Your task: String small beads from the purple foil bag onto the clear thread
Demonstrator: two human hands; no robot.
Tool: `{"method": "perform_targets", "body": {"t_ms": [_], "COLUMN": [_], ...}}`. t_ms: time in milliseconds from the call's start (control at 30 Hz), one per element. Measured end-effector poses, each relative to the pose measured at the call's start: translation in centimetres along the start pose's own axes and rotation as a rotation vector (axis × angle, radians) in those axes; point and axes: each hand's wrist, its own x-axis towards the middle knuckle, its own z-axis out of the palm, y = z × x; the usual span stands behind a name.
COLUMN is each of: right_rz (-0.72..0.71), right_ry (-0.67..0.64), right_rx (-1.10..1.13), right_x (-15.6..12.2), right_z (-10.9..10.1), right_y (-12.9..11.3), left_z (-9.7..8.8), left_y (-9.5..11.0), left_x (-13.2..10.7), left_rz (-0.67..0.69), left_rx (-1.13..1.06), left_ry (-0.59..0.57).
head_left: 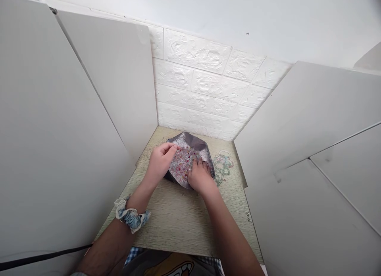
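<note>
- Sorting seems the step in hand: the left hand (162, 161) pinches the rim of the silver foil pouch (192, 141), which lies open on the pale wood-grain table (178, 220).
- The right hand (201, 177) rests palm-down, fingers curled into the small multicoloured beads (184, 161); lifting one would call for a fine fingertip pinch.
- Whether those fingers grip a bead is hidden; the pale green beaded strand (222, 165) just beside the pouch is blurred.

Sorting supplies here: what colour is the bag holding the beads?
Shiny silver-grey, finely textured bag; shows best in the head view.
</note>
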Motion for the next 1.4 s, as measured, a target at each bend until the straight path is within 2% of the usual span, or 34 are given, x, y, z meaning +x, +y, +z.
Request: {"method": "perform_targets", "body": {"t_ms": [300, 500, 567, 667, 767, 1033, 1400], "right_rz": [-0.217, -0.297, -0.273, -0.150, -0.094, -0.099, -0.172], "right_ry": [-0.161, -0.119, -0.073, 0.039, 0.062, 0.014, 0.091], "right_rx": [0.068, 0.099, 0.081, 0.014, -0.025, -0.040, -0.084], "right_x": [-1.2, -1.1, -0.8, -0.4, 0.0, 1.3, 0.6], "right_z": [-1.2, -1.8, -2.1, -2.3, -2.3, -2.1, -1.8], "right_y": [0.1, 1.0, 1.3, 1.4, 1.1, 1.1, 0.9], "left_z": [0.1, 0.1, 0.1, 0.1, 0.2, 0.3, 0.4], "left_y": [0.0, 0.1, 0.1, 0.0, -0.3, -0.5, -0.5], "left_x": [0.0, -0.2, -0.2, -0.1, -0.1, 0.0, -0.1], "left_rz": [0.013, 0.006, 0.003, 0.018, 0.044, 0.056, 0.061], "left_rx": [-0.012, 0.004, 0.011, 0.017, 0.014, 0.031, 0.037], "left_ry": [-0.015, -0.017, -0.017, -0.022, -0.029, -0.035, -0.028]}}
